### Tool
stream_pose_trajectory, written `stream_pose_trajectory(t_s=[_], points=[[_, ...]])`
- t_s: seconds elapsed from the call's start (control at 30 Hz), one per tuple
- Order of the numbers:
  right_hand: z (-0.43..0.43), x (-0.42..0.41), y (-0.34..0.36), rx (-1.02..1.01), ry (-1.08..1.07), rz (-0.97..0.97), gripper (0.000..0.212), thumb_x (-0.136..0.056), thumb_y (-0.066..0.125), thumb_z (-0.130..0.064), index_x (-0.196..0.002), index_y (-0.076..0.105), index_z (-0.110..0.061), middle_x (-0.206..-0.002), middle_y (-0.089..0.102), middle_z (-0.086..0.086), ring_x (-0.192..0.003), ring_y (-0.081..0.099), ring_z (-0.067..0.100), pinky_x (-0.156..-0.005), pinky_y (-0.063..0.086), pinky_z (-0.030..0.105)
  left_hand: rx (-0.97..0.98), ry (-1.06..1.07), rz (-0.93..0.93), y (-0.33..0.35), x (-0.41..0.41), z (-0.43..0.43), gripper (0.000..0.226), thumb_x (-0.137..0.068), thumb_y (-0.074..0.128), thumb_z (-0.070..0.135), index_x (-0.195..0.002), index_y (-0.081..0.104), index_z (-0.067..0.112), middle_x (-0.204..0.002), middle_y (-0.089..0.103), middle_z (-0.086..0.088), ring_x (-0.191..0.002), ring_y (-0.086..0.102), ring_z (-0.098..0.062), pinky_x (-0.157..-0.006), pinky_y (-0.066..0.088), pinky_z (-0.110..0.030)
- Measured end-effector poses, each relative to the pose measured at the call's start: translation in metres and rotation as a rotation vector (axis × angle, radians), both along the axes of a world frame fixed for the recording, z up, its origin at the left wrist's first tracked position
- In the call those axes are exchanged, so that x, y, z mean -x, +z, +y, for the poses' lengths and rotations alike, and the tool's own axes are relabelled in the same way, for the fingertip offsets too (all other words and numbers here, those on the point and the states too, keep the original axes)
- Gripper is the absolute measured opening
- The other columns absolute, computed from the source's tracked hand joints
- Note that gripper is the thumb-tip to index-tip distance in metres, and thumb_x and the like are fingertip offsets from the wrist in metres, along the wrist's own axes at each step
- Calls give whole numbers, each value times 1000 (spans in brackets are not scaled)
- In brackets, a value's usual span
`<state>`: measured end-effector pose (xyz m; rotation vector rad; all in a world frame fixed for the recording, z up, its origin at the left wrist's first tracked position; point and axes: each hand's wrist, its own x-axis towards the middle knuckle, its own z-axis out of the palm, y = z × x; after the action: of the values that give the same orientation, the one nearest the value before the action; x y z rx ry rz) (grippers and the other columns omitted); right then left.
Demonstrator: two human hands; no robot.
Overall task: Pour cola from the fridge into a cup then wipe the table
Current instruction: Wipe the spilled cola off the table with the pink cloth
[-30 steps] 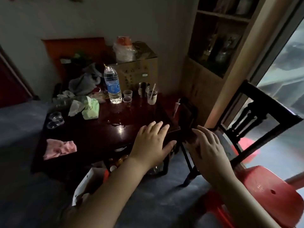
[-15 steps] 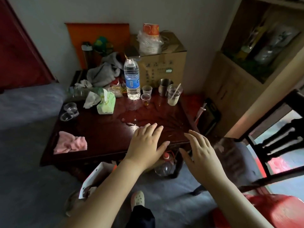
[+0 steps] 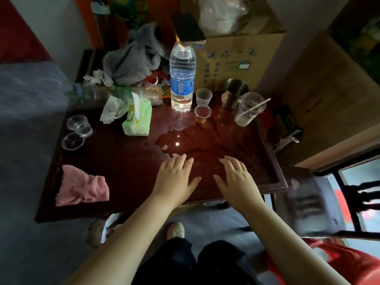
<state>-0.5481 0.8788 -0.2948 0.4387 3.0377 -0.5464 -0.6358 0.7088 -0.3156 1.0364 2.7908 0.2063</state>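
With the left hand [image 3: 174,177] and right hand [image 3: 236,179] spread flat and empty over the table [image 3: 127,161] at centre frame, the puddle [image 3: 176,138] just above them could be smeared toward the cup [image 3: 202,115] higher up, no cola being seen.

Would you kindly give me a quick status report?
Left hand, right hand flat, empty, over table. Puddle mid-table, unwiped. Pink cloth untouched. Water bottle at puddle's edge.

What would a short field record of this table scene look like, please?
Left hand: open, fingers straight, over the table
Right hand: open, beside the left, holding nothing
Spill: wet patch mid-table, in front of the bottle
Small cups: two, right of the bottle
Cloth: pink, near left corner, untouched
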Motion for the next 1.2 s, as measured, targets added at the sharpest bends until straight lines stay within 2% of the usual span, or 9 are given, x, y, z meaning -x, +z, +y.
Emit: stream_pose_trajectory(t_s=[0.23,0.37,0.5,0.67,0.9,1.0,1.1,1.2], points=[[-3,45,-51,61,136,-192,54,-93,52,-36,-140,40,-13,-143,39,5,-134,33,21,-110,31,31,58,80,-119,-44,23,2,67,-95,38,54,-149,25,17,-158,20,-9,-144,19,-24,-112,26,-39],[7,56,-72,52,206,-233,51,-91,55,-36,-136,45,-14,-134,44,2,-124,40,20,-103,36,30,81,165,-187,-61,26,5,69,-94,42,52,-150,24,16,-158,18,-9,-144,18,-25,-111,28,-40],[16,63,-87,51,288,-292,46,-89,58,-33,-131,47,-17,-124,45,-1,-115,43,18,-96,41,29,113,226,-259,-72,24,7,71,-91,53,47,-149,26,16,-152,27,-8,-137,30,-23,-99,40,-35],[25,63,-99,13,397,-376,50,-85,62,-29,-131,44,-21,-126,41,-3,-116,40,18,-94,44,33,158,247,-282,-79,21,11,72,-88,59,44,-147,28,17,-146,31,-6,-130,35,-22,-87,45,-32],[36,73,-99,35,485,-303,39,-86,59,-31,-123,50,-20,-120,46,-2,-111,45,19,-89,46,32,158,325,-297,-83,26,17,78,-83,65,47,-146,28,20,-144,32,-4,-127,36,-22,-87,45,-34],[48,97,-85,69,453,-119,32,-84,62,-27,-113,58,-15,-110,54,3,-102,51,23,-83,47,35,169,340,-295,-84,27,17,80,-82,64,51,-146,26,23,-145,30,-3,-128,36,-22,-89,45,-34],[63,138,-70,54,378,60,32,-81,66,-22,-110,59,-11,-108,56,8,-101,53,27,-88,43,35,182,345,-280,-84,27,19,80,-81,65,52,-145,26,24,-143,32,-2,-124,39,-20,-89,46,-33],[75,182,-58,23,332,146,37,-79,69,-21,-112,57,-8,-113,55,12,-106,51,30,-93,40,35,157,365,-284,-85,27,20,78,-81,67,49,-144,28,24,-143,33,-2,-126,38,-21,-90,47,-34]])
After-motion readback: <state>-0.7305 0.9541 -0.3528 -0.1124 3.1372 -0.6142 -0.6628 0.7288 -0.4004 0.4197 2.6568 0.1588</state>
